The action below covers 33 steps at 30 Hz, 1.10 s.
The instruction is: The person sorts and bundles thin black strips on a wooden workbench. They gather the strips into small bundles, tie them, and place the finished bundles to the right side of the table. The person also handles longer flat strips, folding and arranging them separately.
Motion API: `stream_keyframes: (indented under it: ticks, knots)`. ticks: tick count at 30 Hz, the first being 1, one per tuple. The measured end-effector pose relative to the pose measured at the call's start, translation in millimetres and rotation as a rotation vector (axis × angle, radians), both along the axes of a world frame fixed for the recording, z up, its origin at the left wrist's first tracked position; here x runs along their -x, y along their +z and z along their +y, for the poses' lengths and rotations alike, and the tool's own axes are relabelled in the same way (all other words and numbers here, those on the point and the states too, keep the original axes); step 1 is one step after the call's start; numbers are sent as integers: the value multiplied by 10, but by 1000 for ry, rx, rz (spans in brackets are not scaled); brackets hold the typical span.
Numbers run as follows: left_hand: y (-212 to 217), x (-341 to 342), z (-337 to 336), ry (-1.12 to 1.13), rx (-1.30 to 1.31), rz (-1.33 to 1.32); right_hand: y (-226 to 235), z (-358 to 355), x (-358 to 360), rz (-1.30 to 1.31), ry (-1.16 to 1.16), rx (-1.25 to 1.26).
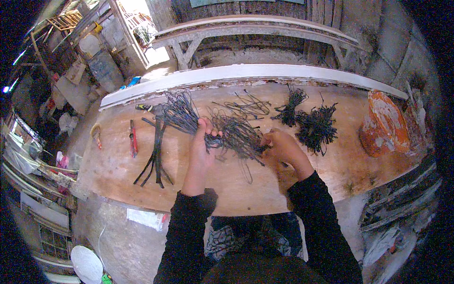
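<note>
My left hand (pixel 206 135) is closed round a bundle of thin dark strands (pixel 178 112) above the middle of the wooden table (pixel 208 189). The strands fan out to the far left of that hand and spread in a loose tangle (pixel 236 135) toward the right. At the tangle's right end, my right hand (pixel 286 147) pinches the dark strands with curled fingers. Its fingertips are partly hidden. Two tied black bundles, one smaller (pixel 291 106) and one bushier (pixel 317 128), lie beyond my right hand. Loose looped strands (pixel 246 105) rest behind the tangle.
Left of my left hand lie flat black strips (pixel 156 156), a red-handled tool (pixel 133 139), a black-and-yellow tool (pixel 144 108) and a small curved tool (pixel 96 136). A white-smeared orange bucket (pixel 384 125) stands at the right. A white board (pixel 246 72) runs along the far edge.
</note>
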<state>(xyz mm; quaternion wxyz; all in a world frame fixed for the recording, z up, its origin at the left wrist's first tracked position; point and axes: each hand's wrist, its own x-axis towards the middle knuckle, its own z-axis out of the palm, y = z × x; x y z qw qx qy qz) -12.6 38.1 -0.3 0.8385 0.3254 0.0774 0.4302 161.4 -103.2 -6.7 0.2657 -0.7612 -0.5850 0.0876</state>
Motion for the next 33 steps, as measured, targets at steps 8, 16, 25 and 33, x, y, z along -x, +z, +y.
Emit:
stream_keyframes:
  ticks: [8,16,25,33]
  knots:
    - [1,33,7,-9,-39,24,104,42,-46,165,-17,-60]
    - [17,20,-30,-5,7,61,210,54,15,440,215,-510]
    - [-40,-40,-66,-45,28,256,297,-27,18,1336,407,-561]
    - [-36,-183,-454,-17,-489,593,21,204,398,1326,113,-546]
